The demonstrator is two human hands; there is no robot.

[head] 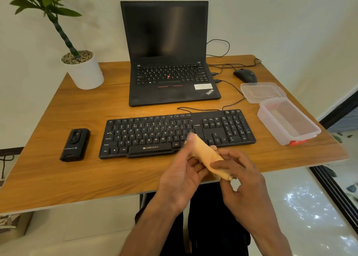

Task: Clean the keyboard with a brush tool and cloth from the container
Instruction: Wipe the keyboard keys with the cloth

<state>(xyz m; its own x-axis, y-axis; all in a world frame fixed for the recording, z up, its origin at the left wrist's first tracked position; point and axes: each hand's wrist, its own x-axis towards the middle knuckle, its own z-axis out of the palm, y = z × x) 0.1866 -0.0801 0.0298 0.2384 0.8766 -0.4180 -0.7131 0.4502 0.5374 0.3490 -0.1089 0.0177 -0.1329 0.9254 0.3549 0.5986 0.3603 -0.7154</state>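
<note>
A black Zebronics keyboard (174, 131) lies across the middle of the wooden desk. Just in front of its right half, both hands hold a rolled-up beige cloth (206, 156) above the desk's front edge. My left hand (180, 178) grips the cloth's upper end with thumb and fingers. My right hand (238, 170) pinches its lower end. The clear plastic container (288, 120) stands open at the right, with its lid (260, 91) lying behind it. A red piece (297, 142) shows at the container's front edge. I see no brush tool.
An open black laptop (170, 69) stands behind the keyboard, with cables running right to a black mouse (245, 75). A white potted plant (85, 69) occupies the back left corner. A black device (75, 144) lies left of the keyboard. The desk's right edge borders a tiled floor.
</note>
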